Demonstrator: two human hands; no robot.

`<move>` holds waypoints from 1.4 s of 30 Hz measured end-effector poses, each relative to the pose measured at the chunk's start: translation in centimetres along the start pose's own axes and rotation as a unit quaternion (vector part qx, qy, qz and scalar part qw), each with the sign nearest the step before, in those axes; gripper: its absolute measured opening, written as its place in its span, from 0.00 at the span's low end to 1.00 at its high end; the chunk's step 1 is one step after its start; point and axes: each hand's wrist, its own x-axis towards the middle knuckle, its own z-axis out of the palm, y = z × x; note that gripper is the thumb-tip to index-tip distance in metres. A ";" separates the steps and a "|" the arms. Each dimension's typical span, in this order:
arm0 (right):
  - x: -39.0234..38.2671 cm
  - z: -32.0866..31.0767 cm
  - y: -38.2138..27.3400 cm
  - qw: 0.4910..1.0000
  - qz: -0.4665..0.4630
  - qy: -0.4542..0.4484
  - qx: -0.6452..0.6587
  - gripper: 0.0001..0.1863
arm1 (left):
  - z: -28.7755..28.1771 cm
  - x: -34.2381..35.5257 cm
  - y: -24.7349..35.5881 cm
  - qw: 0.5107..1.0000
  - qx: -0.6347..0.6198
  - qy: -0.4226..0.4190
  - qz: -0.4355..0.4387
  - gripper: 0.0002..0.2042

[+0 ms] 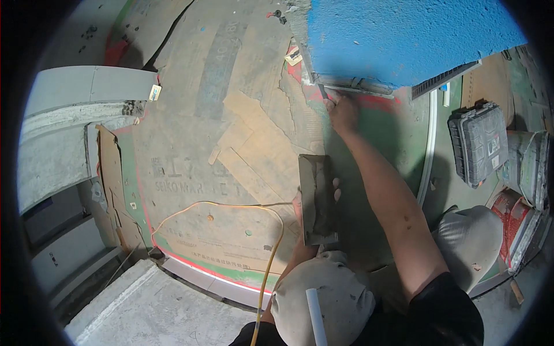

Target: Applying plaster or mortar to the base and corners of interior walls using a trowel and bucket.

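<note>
My left hand (298, 206) grips a rectangular plastering trowel (318, 199) from beneath, its face up and smeared with grey paste. Fingertips show past the trowel's right edge; the handle is hidden. Farther off, my outstretched right hand (344, 113) is closed around a narrow dark-bladed tool (322, 91), mostly covered by the fingers. Its blade lies at the lower left corner of a rough blue wall (404, 40), against the exposed grey edge. Whether the blade touches the edge, I cannot tell.
Taped protective sheeting and torn cardboard (254, 138) cover the floor. A yellow cable (280, 230) loops across it near me. Right of my arm are a white pipe (430, 150), a grey tool case (479, 144) and a red bucket (511, 222). Concrete ledges (57, 150) edge the left.
</note>
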 end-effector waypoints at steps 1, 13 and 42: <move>-0.1 -0.5 -0.4 1.000 0.020 -0.012 0.016 0.22 | -0.3 0.0 -0.1 1.000 0.000 0.001 -0.001 0.33; 0.9 0.1 -2.8 1.000 -0.007 -0.005 -0.006 0.20 | -2.0 -1.3 0.5 0.999 0.045 -0.007 0.020 0.37; -2.7 -9.2 9.4 0.988 -0.040 0.112 -0.099 0.16 | 0.6 0.4 -0.4 0.992 0.122 0.036 0.014 0.32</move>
